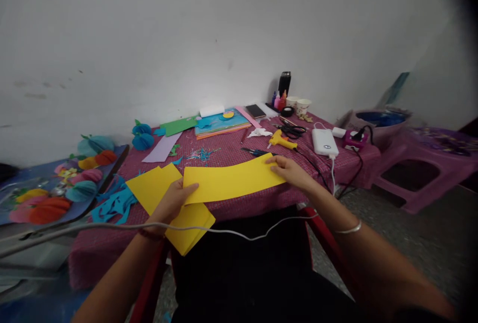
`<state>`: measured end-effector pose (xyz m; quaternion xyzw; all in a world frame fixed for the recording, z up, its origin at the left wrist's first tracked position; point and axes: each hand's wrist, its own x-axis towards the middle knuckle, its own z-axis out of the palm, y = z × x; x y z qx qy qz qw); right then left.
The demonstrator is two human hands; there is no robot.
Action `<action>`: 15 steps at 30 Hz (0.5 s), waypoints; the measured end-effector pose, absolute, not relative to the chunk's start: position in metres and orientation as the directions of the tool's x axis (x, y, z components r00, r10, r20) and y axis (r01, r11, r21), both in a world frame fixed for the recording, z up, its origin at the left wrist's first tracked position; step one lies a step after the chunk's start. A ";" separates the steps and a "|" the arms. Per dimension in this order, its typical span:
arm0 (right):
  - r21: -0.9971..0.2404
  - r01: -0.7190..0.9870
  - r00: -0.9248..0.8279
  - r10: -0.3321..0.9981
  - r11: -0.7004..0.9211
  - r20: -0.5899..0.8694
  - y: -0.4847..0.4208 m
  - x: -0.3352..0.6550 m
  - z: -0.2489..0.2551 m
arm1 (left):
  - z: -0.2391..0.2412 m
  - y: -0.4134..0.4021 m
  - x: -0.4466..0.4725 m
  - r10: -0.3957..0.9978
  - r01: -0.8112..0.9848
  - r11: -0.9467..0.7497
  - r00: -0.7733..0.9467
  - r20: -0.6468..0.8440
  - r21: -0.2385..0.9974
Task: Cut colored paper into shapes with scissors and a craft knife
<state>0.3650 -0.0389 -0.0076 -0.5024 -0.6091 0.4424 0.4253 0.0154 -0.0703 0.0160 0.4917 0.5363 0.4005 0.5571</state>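
Note:
A long yellow paper strip (227, 181) is stretched between my hands above the table's front edge. My left hand (175, 199) pinches its left end, thumb on top. My right hand (289, 168) grips the right end, with the fingers at the upper corner. Under and beside my left hand lie more yellow paper sheets (190, 228), partly overhanging the table edge. Just behind the strip is a dark blade-like tool (256, 152), partly covered by it. A yellow glue gun (283, 140) lies beyond my right hand.
The pink-covered table (220, 150) holds blue paper scraps (115, 203), a lilac sheet (162, 148), black scissors (293, 130) and a white power bank (324, 142). Paper pumpkins (50, 209) sit at left. A white cable (239, 235) crosses over my left wrist. A pink stool (414, 168) stands right.

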 end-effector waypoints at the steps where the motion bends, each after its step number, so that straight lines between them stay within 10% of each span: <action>1: -0.948 0.282 -0.112 0.987 0.145 0.118 -0.040 0.363 -0.005 | 0.019 -0.070 0.016 0.980 0.116 0.169 0.090 -0.180 0.979; 7: -0.811 0.477 -0.101 0.938 0.339 0.333 -0.050 0.354 0.017 | 0.046 -0.060 0.020 0.986 0.447 -0.073 -0.100 0.130 0.892; 15: -0.754 0.380 -0.615 0.755 0.536 0.227 -0.091 0.349 0.052 | 0.075 -0.053 0.021 0.877 0.662 -0.197 -0.211 0.432 0.723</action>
